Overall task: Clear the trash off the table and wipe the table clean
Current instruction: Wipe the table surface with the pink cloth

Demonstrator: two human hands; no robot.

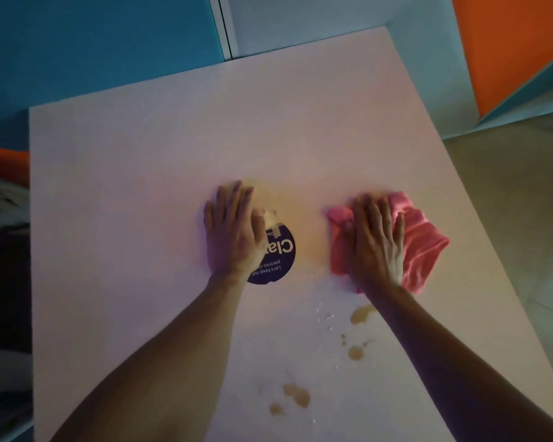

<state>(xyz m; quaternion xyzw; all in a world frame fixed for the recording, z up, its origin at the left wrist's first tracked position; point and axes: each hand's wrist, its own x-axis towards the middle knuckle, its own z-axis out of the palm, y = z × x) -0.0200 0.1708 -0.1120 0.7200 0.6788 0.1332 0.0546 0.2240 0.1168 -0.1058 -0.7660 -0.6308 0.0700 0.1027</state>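
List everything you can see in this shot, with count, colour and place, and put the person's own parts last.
table: one, white, fills most of the view
cloth: one, pink, right of centre on the table, under the right hand
round sticker: one, dark purple with white lettering, table centre, partly under the left hand
brown stains: several patches, tan, near part of the table, nearer the camera than the cloth
wet smear: one, yellowish, between the two hands
droplets: a few, clear, left of the stains
wall panels: blue and orange, behind the table
left hand: one, flat on the table
right hand: one, pressing on the cloth
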